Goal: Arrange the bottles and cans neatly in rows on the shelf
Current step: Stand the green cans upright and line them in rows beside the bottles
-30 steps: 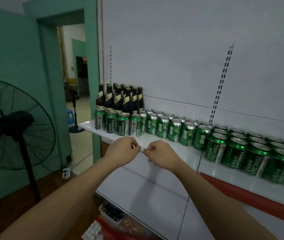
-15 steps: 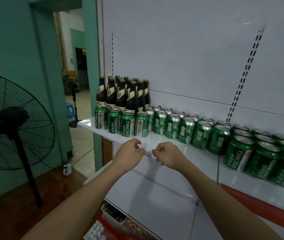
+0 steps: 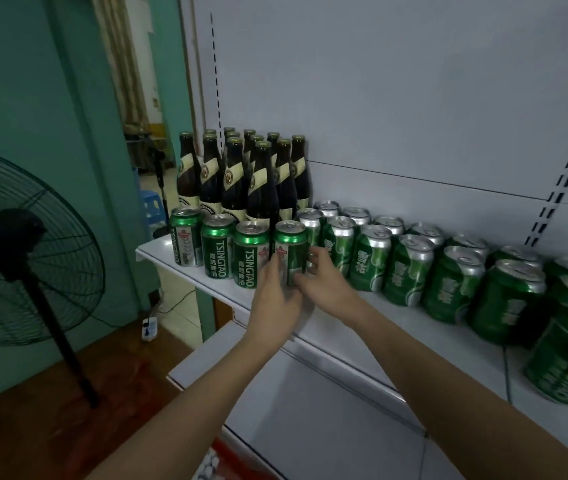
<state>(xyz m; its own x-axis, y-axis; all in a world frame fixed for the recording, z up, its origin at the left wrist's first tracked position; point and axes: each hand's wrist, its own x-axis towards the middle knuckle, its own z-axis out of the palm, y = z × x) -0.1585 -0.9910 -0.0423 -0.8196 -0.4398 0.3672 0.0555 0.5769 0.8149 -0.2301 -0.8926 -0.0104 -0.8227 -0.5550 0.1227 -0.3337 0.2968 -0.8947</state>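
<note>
Gripping the fourth Tsingtao can in the front row of four at the white shelf's left end, your left hand and right hand curl round its sides. Behind it stand about twelve dark beer bottles.

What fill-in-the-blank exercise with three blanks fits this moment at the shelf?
1. Both hands, left hand and right hand, touch the same ____.
2. The dark bottles stand ____ the Tsingtao cans.
3. On the floor at the left stands a ____.

Missing words: can; behind; fan
</note>
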